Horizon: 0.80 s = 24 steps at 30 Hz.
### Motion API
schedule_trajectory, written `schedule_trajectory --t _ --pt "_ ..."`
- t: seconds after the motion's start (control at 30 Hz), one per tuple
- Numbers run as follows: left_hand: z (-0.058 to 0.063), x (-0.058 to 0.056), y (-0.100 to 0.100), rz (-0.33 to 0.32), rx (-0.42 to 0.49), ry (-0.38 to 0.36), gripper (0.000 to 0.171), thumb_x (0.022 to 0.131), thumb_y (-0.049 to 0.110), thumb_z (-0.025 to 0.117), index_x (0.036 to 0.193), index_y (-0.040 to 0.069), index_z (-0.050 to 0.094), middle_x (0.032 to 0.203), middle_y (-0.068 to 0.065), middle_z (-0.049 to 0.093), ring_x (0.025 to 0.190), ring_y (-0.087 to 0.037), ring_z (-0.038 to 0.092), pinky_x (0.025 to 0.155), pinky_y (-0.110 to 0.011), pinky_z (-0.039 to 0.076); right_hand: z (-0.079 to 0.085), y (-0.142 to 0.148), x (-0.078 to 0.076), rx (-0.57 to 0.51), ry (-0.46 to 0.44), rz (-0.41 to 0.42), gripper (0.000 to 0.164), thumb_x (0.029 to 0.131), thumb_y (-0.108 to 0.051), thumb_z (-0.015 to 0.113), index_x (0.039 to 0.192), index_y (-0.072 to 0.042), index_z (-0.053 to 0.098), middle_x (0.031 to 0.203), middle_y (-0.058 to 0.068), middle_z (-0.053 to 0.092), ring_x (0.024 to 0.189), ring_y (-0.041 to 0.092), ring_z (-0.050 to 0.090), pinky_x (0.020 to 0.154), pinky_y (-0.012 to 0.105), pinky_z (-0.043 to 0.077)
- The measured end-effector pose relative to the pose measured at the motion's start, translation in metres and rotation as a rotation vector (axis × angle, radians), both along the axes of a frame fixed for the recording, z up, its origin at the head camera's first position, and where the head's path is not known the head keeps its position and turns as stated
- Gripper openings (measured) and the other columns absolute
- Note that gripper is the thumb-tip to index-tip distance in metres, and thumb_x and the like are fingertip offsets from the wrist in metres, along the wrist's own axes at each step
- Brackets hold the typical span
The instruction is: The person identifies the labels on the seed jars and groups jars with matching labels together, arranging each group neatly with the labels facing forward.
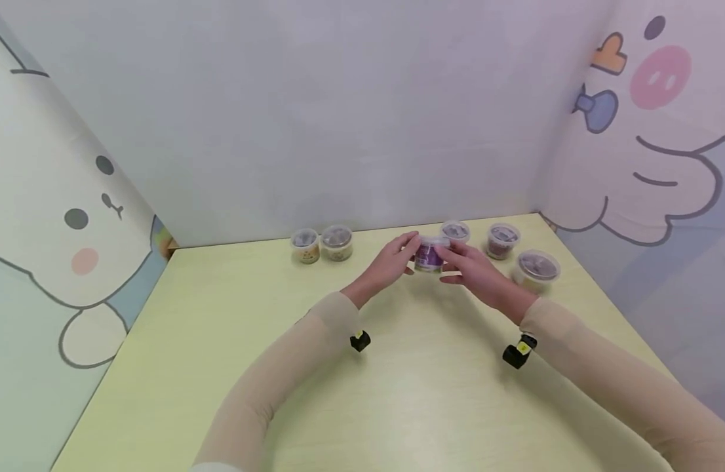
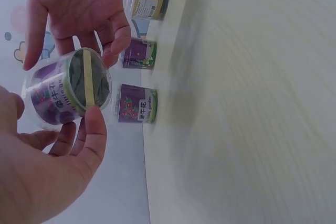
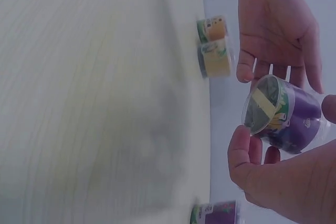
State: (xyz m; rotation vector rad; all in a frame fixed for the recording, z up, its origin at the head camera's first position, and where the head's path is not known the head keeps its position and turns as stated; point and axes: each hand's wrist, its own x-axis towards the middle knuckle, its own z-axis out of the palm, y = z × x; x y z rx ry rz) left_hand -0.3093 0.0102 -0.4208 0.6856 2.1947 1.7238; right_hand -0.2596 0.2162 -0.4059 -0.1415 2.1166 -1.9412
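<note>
Both hands hold one clear plastic cup [image 1: 429, 258] with a purple label, lifted above the table toward its back edge. My left hand [image 1: 391, 261] grips its left side, thumb and fingers around it. From the right, my right hand [image 1: 473, 270] holds it with bent fingers and thumb. The left wrist view shows flowers and print on the cup's label [image 2: 51, 94], and its see-through base has dark contents behind a pale strip [image 2: 88, 78]. In the right wrist view the left hand [image 3: 278, 24] reaches in from above.
Two lidded cups with yellowish labels, one left [image 1: 305, 247] and one right [image 1: 337, 244], stand by the back wall. Behind the right hand are two purple-labelled cups, one farther back [image 1: 455, 231] and one nearer [image 1: 503, 241]. A wider yellowish tub [image 1: 537, 271] sits beside the right wrist.
</note>
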Motion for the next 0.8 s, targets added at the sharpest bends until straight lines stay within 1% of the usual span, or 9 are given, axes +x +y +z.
schedule_trajectory --t 0.07,0.13,0.2,0.27,0.4,0.5,0.63,0.7,0.8 --pt "0.002 0.001 -0.009 0.002 0.022 -0.019 0.063 0.108 0.048 0.044 0.157 0.01 0.036 0.138 -0.012 0.055 0.111 -0.023 0.061 0.083 -0.036 0.059 0.002 -0.009 -0.004 -0.008 0.009 0.021 0.072 0.106 -0.044 0.051 0.154 0.004 0.027 0.147 0.023 0.041 0.119 0.026 0.053 0.111 0.056 0.039" --pt "0.004 0.001 -0.018 0.0 0.036 -0.025 0.064 0.107 0.048 0.045 0.158 0.009 0.035 0.137 -0.012 0.054 0.11 -0.024 0.062 0.085 -0.038 0.059 0.004 -0.017 -0.007 -0.026 0.012 0.039 0.071 0.106 -0.045 0.052 0.151 0.005 0.031 0.146 0.023 0.043 0.123 0.028 0.054 0.112 0.056 0.038" --pt "0.007 0.003 -0.026 -0.004 0.053 -0.029 0.064 0.107 0.046 0.046 0.158 0.008 0.033 0.137 -0.012 0.052 0.11 -0.026 0.063 0.087 -0.041 0.058 0.007 -0.025 -0.009 -0.051 0.01 0.051 0.071 0.105 -0.045 0.053 0.152 0.004 0.031 0.147 0.022 0.044 0.127 0.03 0.054 0.112 0.055 0.038" --pt "0.01 0.003 -0.035 -0.003 0.071 -0.031 0.061 0.108 0.044 0.046 0.155 0.007 0.037 0.134 -0.014 0.053 0.111 -0.028 0.062 0.089 -0.043 0.058 0.01 -0.034 -0.011 -0.084 0.002 0.066 0.071 0.106 -0.045 0.052 0.153 0.004 0.031 0.148 0.022 0.043 0.13 0.032 0.052 0.112 0.054 0.038" --pt "0.013 0.002 -0.052 0.039 0.132 -0.069 0.052 0.11 0.041 0.043 0.15 0.008 0.044 0.13 -0.016 0.056 0.115 -0.03 0.061 0.088 -0.043 0.058 0.015 -0.048 -0.013 -0.156 -0.032 0.062 0.065 0.108 -0.042 0.047 0.155 0.001 0.031 0.149 0.021 0.042 0.129 0.033 0.049 0.112 0.055 0.039" --pt "0.014 0.002 -0.063 0.072 0.159 -0.105 0.052 0.111 0.04 0.04 0.152 0.008 0.043 0.131 -0.018 0.057 0.116 -0.031 0.059 0.088 -0.041 0.058 0.017 -0.057 -0.015 -0.186 -0.051 0.049 0.061 0.109 -0.04 0.045 0.154 -0.001 0.033 0.149 0.02 0.041 0.127 0.033 0.049 0.112 0.056 0.038" --pt "0.015 0.004 -0.074 0.087 0.158 -0.126 0.056 0.111 0.042 0.039 0.155 0.008 0.038 0.134 -0.018 0.053 0.116 -0.032 0.058 0.089 -0.039 0.058 0.018 -0.068 -0.018 -0.164 -0.061 0.052 0.062 0.108 -0.041 0.047 0.155 -0.003 0.033 0.149 0.019 0.043 0.126 0.031 0.05 0.111 0.054 0.04" --pt "0.014 0.006 -0.079 0.089 0.156 -0.118 0.058 0.11 0.044 0.039 0.155 0.008 0.038 0.134 -0.018 0.053 0.117 -0.032 0.058 0.09 -0.039 0.057 0.018 -0.074 -0.019 -0.154 -0.066 0.058 0.063 0.108 -0.042 0.047 0.156 -0.003 0.033 0.147 0.017 0.045 0.124 0.03 0.051 0.109 0.051 0.043" --pt "0.013 0.006 -0.085 0.093 0.159 -0.109 0.06 0.109 0.046 0.04 0.154 0.006 0.039 0.134 -0.018 0.054 0.117 -0.033 0.059 0.09 -0.039 0.058 0.017 -0.081 -0.021 -0.157 -0.076 0.065 0.062 0.108 -0.041 0.048 0.156 -0.004 0.033 0.142 0.016 0.048 0.119 0.027 0.053 0.109 0.052 0.042"
